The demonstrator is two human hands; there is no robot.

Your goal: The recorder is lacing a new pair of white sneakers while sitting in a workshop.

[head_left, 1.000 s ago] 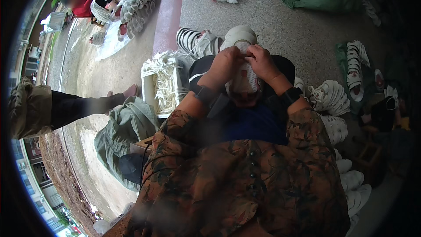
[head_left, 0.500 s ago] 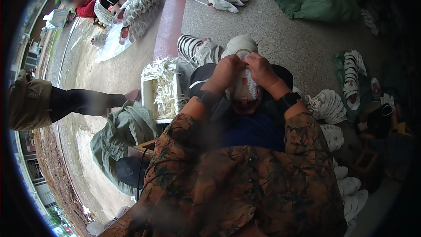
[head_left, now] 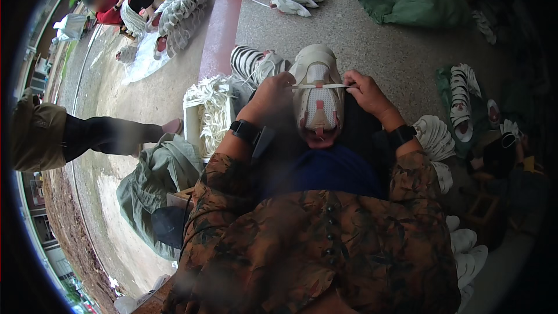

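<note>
A white and beige sneaker upper [head_left: 318,110] with pink-red patches rests on my lap, its rounded toe pointing away from me. Across its front part runs a flat white shoelace [head_left: 319,86], stretched straight from side to side. My left hand [head_left: 273,94] pinches the lace just left of the shoe. On the other side my right hand [head_left: 367,94] pinches the opposite end between thumb and fingers. The lace passes over a small pink tab at the middle of the shoe.
Beside my left knee stands a white box [head_left: 201,134] full of white laces. Beyond it lies a row of striped shoe uppers [head_left: 256,64]. More uppers [head_left: 433,139] are piled at right, near a green sack [head_left: 415,0]. Someone's leg [head_left: 110,134] reaches in from the left; another person [head_left: 110,9] sits at far left.
My hands were together over the front of the shoe; they have moved apart to either side. The lace is now drawn taut between them, and the shoe is more fully uncovered.
</note>
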